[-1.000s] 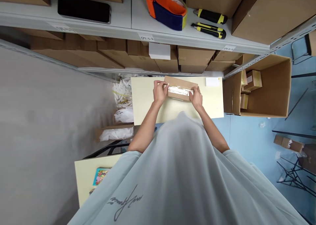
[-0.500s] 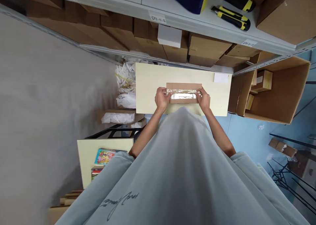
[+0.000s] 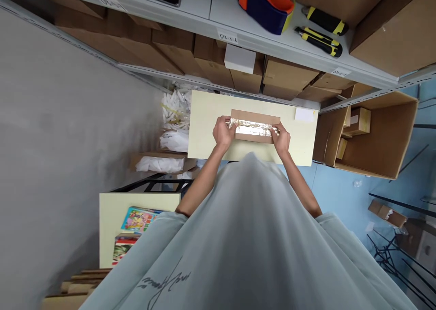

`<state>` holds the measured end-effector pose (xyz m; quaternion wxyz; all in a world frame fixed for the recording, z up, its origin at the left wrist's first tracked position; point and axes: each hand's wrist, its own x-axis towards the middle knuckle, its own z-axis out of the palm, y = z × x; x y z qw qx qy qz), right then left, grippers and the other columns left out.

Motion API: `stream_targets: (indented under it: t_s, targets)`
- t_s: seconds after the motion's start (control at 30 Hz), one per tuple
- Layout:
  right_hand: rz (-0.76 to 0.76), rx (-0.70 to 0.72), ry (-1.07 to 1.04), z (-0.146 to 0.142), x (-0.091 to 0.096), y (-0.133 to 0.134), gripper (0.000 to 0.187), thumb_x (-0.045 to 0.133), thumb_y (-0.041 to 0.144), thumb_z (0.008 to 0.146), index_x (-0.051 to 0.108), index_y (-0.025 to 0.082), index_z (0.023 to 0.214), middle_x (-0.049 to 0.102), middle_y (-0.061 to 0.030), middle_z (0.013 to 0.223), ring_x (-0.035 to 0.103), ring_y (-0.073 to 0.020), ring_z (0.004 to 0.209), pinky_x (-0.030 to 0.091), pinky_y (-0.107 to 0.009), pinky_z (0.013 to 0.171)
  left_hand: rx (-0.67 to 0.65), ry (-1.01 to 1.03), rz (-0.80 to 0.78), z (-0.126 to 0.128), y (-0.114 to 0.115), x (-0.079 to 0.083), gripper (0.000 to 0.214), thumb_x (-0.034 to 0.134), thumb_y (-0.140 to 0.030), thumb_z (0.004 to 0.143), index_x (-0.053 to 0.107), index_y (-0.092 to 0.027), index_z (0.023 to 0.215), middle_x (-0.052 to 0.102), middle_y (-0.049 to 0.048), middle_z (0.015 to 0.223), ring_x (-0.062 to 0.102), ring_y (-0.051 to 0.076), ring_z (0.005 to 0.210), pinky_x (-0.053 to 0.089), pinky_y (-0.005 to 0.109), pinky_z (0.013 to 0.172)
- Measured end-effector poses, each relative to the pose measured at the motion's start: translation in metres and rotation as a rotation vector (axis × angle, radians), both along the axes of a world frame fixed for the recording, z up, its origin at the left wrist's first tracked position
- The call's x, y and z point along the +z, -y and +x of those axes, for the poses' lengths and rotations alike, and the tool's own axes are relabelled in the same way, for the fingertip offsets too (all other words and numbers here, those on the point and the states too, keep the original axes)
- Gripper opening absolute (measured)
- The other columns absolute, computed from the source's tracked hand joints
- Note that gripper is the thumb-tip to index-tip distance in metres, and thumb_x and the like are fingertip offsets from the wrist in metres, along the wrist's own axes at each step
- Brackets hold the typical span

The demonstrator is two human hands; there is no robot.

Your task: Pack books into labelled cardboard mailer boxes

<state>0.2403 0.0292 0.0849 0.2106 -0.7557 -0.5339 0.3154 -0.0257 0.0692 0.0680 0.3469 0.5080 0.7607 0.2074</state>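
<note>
A flat brown cardboard box (image 3: 256,115) lies over the pale yellow table, a shiny strip of clear packing tape (image 3: 254,127) running along its length. At the tape's left end, my left hand (image 3: 224,132) has its thumb and fingers closed on the tape, against the box's edge. My right hand (image 3: 281,138) pinches the other end of the strip at the box's right side. The fingertips of both hands partly cover the tape ends. An orange and dark blue tape dispenser (image 3: 267,8) rests on the shelf above.
Two yellow-black utility knives (image 3: 318,41) lie on the grey metal shelf (image 3: 225,10). Cardboard boxes (image 3: 289,71) fill the level below. A white label sheet (image 3: 304,115) is on the table (image 3: 207,103). An open carton (image 3: 384,151) stands right; books (image 3: 139,219) lie on another table.
The box now appears slightly tilted, its right end lower, as the view shifts. Both hands stay at the ends of the tape strip.
</note>
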Motion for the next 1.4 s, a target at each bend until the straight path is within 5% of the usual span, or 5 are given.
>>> stream_targets:
  t_s: [0.43, 0.57, 0.87, 1.03, 1.4]
  targets:
    - [-0.128, 0.146, 0.171, -0.006, 0.006, 0.005, 0.038, 0.057, 0.041, 0.114, 0.074, 0.025, 0.144, 0.04, -0.0181, 0.191, 0.08, -0.039, 0.133, 0.067, -0.056, 0.109, -0.211, -0.066, 0.091, -0.006, -0.002, -0.006, 0.045, 0.068, -0.026, 0.106, 0.061, -0.014, 0.149, 0.065, 0.0273, 0.151, 0.065, 0.045, 0.143, 0.054, 0.058, 0.122]
    - [-0.055, 0.273, 0.264, -0.003, 0.023, -0.004, 0.034, 0.065, 0.036, 0.111, 0.08, 0.016, 0.135, 0.038, -0.0247, 0.19, 0.056, -0.0437, 0.166, 0.051, -0.063, 0.133, -0.245, -0.074, 0.265, -0.009, -0.01, 0.008, 0.055, 0.074, -0.019, 0.096, 0.063, -0.017, 0.15, 0.061, 0.0248, 0.159, 0.056, 0.045, 0.154, 0.047, 0.061, 0.131]
    - [0.516, 0.436, 0.545, -0.022, 0.16, -0.18, 0.059, 0.047, 0.033, 0.117, 0.053, 0.012, 0.171, 0.051, -0.0234, 0.183, 0.046, -0.0342, 0.174, 0.028, -0.062, 0.148, -0.336, 0.014, 0.725, 0.049, -0.134, 0.136, 0.038, 0.064, -0.023, 0.104, 0.073, -0.021, 0.142, 0.068, 0.0202, 0.155, 0.061, 0.041, 0.148, 0.047, 0.06, 0.13]
    - [0.364, 0.435, 0.689, -0.056, 0.214, -0.271, 0.053, 0.049, 0.016, 0.11, 0.055, 0.003, 0.161, 0.062, -0.0318, 0.167, 0.059, -0.0388, 0.16, 0.046, -0.057, 0.135, -0.288, 0.05, 0.777, 0.078, -0.181, 0.201, 0.044, 0.059, -0.017, 0.103, 0.073, -0.022, 0.144, 0.067, 0.0194, 0.155, 0.06, 0.041, 0.148, 0.044, 0.062, 0.132]
    - [0.321, 0.312, 0.38, -0.049, 0.18, -0.301, 0.053, 0.063, 0.034, 0.11, 0.057, 0.004, 0.153, 0.078, -0.0306, 0.135, 0.073, -0.0453, 0.143, 0.049, -0.072, 0.129, -0.191, 0.156, 0.716, 0.055, -0.131, 0.174, 0.039, 0.065, -0.016, 0.1, 0.073, -0.021, 0.139, 0.074, 0.0164, 0.147, 0.065, 0.04, 0.142, 0.05, 0.06, 0.129]
